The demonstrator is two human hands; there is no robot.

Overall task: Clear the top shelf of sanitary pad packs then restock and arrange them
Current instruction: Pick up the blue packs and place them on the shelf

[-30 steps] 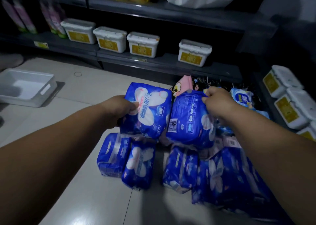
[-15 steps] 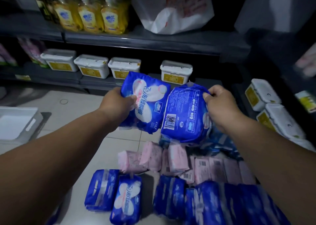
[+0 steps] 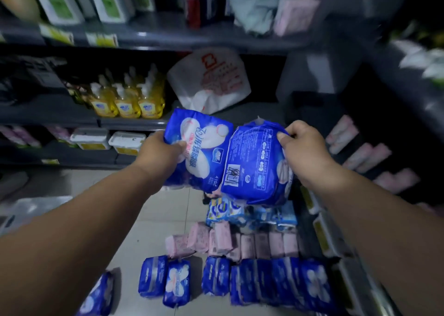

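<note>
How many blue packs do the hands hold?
2. The left hand grips one blue pack; the right hand pinches the other blue pack. Another may hide behind.

Dim aisle, dark shelf recesses; motion blur toward edges, wide-angle bending, centre sharper.

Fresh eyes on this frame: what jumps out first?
Two blue packs held up mid-frame: the front-facing blue pack gripped by the left hand, the barcode-side blue pack gripped by the right hand. On the floor below lie pink packs and, nearer, a row of blue packs. Yellow pump bottles stand on the left shelf.
</note>
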